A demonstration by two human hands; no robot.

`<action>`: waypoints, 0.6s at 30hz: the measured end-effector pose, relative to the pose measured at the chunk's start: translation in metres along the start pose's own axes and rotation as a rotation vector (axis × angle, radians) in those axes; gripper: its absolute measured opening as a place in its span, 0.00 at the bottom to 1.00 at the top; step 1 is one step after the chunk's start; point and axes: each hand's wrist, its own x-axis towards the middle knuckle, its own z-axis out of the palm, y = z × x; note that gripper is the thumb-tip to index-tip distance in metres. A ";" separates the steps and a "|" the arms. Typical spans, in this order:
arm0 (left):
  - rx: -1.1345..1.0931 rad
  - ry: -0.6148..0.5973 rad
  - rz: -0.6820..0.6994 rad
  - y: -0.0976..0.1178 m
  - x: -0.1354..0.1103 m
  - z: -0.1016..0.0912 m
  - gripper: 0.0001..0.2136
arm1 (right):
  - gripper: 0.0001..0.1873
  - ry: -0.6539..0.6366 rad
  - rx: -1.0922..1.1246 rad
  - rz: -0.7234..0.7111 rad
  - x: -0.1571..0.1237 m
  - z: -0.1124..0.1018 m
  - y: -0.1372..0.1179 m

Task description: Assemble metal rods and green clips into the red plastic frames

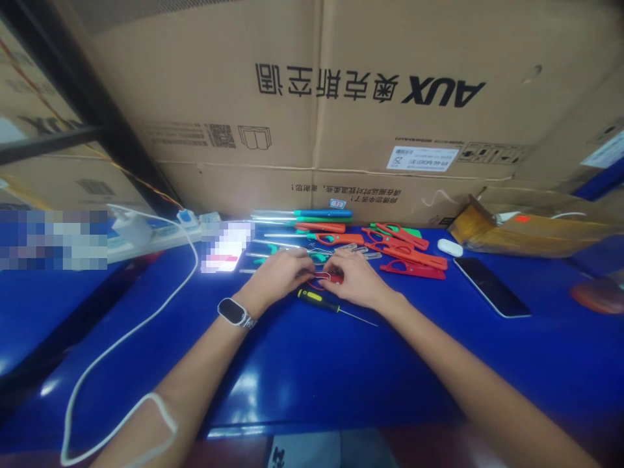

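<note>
Both hands meet over a small red lighter part (335, 278) with a thin pale wire on it. My right hand (358, 276) pinches this part near its right side. At its left end my left hand (288, 270), above a wrist with a smart band, has its fingers pressed together; what lies in them is hidden. Just below the hands rests a black-and-yellow screwdriver (318, 299), its thin shaft pointing right. Behind the fingers are clear plastic pieces (358, 249) and an orange stick lighter (344, 238) with a metal tube.
Red, orange and green lighter casings (409, 250) lie to the right, blue and green-handled lighters (322, 214) at the back. Further right are a white earbud case (449, 247), a phone (492, 286) and an open carton (536, 237). A white cable (127, 331) loops over the left forearm.
</note>
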 end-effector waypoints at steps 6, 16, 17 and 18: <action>-0.031 -0.002 -0.040 0.001 0.000 0.001 0.04 | 0.05 0.039 -0.018 0.005 0.002 0.004 -0.001; 0.095 0.013 -0.053 0.008 0.001 0.001 0.06 | 0.02 0.165 0.060 0.061 -0.003 0.017 -0.009; 0.084 0.012 -0.047 0.007 0.001 0.002 0.07 | 0.02 0.171 0.060 0.065 -0.002 0.018 -0.009; 0.072 0.013 -0.048 0.007 0.001 0.002 0.07 | 0.01 0.177 0.056 0.069 -0.002 0.019 -0.009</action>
